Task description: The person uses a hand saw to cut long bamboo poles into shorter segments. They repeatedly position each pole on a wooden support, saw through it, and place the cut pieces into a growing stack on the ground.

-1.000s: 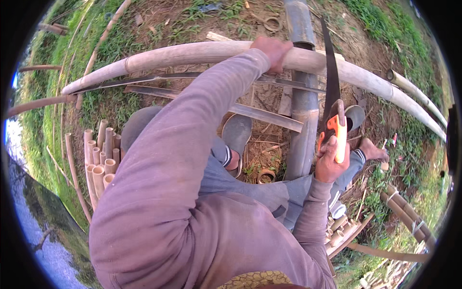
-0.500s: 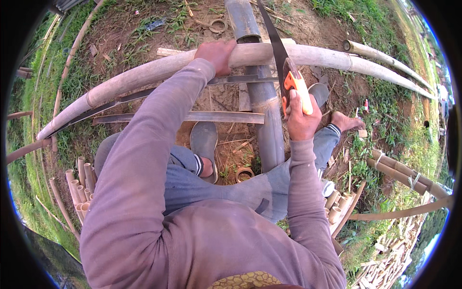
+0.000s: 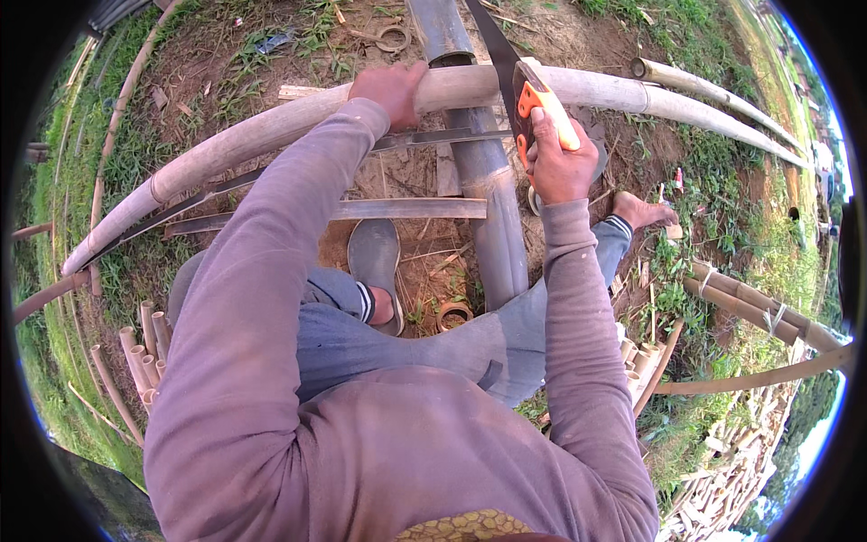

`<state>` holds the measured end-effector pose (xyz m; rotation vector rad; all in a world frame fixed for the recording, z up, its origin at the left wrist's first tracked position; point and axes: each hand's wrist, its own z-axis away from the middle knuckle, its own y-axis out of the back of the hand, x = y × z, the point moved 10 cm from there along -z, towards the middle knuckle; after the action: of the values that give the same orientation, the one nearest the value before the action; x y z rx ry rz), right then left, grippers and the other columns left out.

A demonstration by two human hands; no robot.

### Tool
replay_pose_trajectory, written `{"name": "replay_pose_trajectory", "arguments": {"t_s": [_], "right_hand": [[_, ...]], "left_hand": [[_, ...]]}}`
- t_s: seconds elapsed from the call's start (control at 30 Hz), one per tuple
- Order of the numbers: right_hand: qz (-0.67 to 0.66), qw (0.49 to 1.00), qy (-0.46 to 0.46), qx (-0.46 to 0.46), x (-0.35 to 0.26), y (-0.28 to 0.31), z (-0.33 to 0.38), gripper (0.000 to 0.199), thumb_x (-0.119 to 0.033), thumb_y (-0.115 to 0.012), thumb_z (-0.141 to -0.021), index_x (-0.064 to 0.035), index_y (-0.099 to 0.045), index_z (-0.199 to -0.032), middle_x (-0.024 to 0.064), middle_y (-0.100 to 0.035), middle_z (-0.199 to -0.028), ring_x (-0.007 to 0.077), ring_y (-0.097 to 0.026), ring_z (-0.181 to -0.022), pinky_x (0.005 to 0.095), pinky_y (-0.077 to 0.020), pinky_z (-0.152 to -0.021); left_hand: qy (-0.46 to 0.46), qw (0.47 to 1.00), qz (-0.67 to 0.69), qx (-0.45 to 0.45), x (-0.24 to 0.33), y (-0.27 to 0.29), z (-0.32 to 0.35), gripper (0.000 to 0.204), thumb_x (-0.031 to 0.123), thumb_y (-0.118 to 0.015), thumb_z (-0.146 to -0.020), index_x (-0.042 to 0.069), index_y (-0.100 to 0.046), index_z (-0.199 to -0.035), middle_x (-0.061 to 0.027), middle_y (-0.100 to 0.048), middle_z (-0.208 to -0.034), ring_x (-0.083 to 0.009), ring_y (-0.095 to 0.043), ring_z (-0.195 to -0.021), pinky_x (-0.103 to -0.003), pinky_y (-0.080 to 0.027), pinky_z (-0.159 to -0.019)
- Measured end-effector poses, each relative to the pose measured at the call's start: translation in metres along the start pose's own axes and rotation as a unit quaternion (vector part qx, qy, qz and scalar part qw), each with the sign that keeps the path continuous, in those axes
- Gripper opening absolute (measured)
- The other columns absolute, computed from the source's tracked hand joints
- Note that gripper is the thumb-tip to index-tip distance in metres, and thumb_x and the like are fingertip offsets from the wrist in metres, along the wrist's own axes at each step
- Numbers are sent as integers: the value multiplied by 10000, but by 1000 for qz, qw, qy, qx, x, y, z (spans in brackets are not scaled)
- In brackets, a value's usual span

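A long pale bamboo pole (image 3: 244, 146) lies crosswise in front of me. It rests over a thick grey tube (image 3: 495, 203) that looks like bamboo and runs away from me. My left hand (image 3: 391, 92) is wrapped over the pole, left of the tube. In my right hand (image 3: 562, 164) is a handsaw (image 3: 549, 110), gripped by its orange and yellow handle. Its dark blade points away and crosses the pole just right of the tube. Whether the teeth have cut into the pole cannot be made out.
Flat dark strips (image 3: 411, 209) lie across the tube on the near side. Cut bamboo pieces (image 3: 144, 357) stand in a bundle at left, with more (image 3: 643, 366) at right. Another bamboo pole (image 3: 713, 93) lies at far right. A bamboo ring (image 3: 453, 315) sits near my shoe (image 3: 374, 262).
My right hand and the saw have moved forward, away from me, along the cut line. The left hand keeps its place on the pole. The whole view has shifted slightly.
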<state>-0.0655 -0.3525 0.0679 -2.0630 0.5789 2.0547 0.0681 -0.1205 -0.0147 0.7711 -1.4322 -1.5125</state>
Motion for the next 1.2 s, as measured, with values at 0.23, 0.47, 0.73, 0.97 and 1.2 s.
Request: {"name": "replay_pose_trajectory", "arguments": {"t_s": [0.23,0.47,0.73,0.97,1.2], "right_hand": [[77,997,26,14,24,120,198,334,-299,-700,-1068,17,-609,-1006,28,-580,-611,82,-529,-478,235,-409,-450],[-16,999,27,5,8,-9,-14,224,-168,-765,-1032,12,-695,-919,-15,-646,-729,44,-555,-643,254,-447,-573],[75,997,31,2,27,95,177,328,-270,-705,-1068,7,-591,-936,32,-586,-637,85,-535,-510,243,-440,-474],[57,997,32,31,48,24,38,240,-191,-813,-987,2,-687,-923,1,-591,-681,73,-493,-618,296,-435,-570],[64,998,0,29,38,35,62,179,-148,-776,-1009,6,-705,-952,-15,-588,-686,51,-493,-622,281,-425,-560]], "left_hand": [[9,999,3,-37,-4,-4,-3,693,347,-848,-788,169,-540,-1383,-144,-710,-1221,-358,-724,-1130,-490,-584,-962],[-16,999,-8,34,6,-2,-6,726,356,-852,-792,191,-522,-1416,-138,-705,-1244,-359,-719,-1149,-488,-575,-988],[21,999,-17,-29,-6,3,4,675,414,-857,-831,167,-542,-1375,-111,-715,-1253,-331,-722,-1175,-465,-587,-983],[11,1000,-23,3,14,-7,7,730,390,-870,-816,175,-521,-1420,-108,-702,-1268,-318,-708,-1203,-458,-561,-1031],[16,999,-30,0,-1,1,2,784,347,-867,-802,198,-501,-1480,-116,-677,-1270,-328,-687,-1215,-467,-542,-1042]]}}
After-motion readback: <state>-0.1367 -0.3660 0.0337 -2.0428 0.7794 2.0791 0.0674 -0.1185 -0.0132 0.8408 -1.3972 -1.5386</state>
